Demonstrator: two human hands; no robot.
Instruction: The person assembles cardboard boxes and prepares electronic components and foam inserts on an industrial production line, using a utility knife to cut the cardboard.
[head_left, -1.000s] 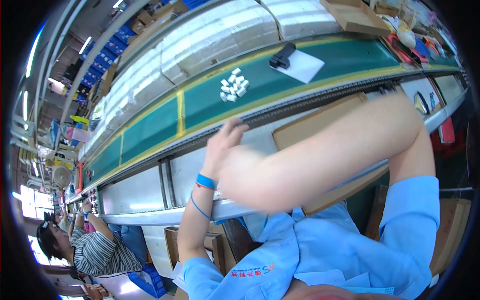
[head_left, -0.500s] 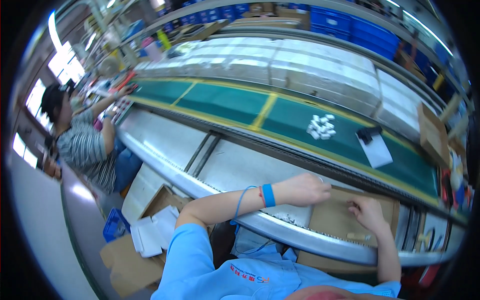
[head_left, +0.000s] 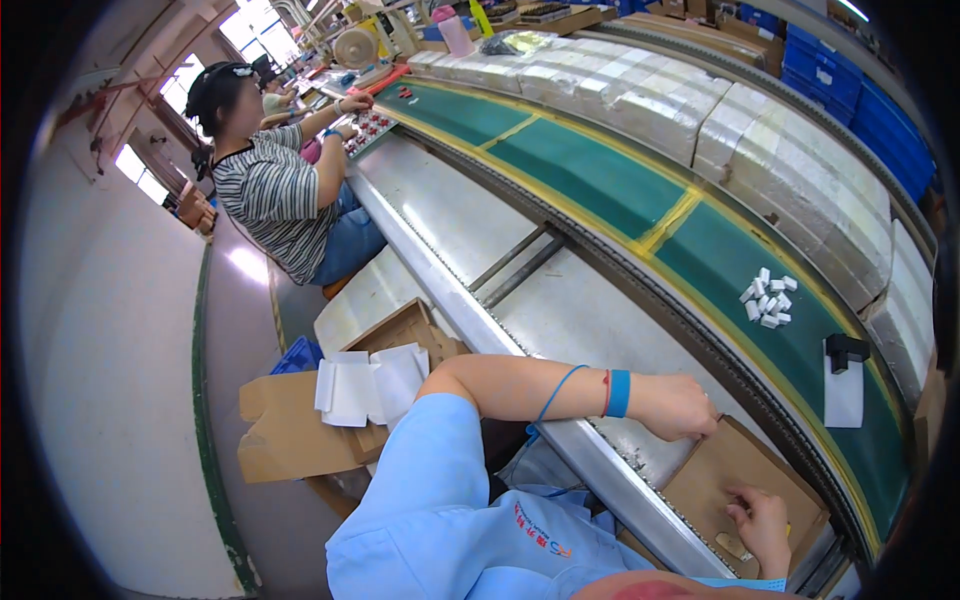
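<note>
flat brown cardboard box (head_left: 735, 470) on workbench

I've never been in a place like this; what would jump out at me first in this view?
Probably the long green conveyor belt with yellow stripes curving across the view, carrying a small cluster of white blocks toward its right end. Nearer, the left hand and right hand rest on an open brown cardboard box at the steel bench. At upper left, a co-worker in a striped shirt sits at the same line.
</note>
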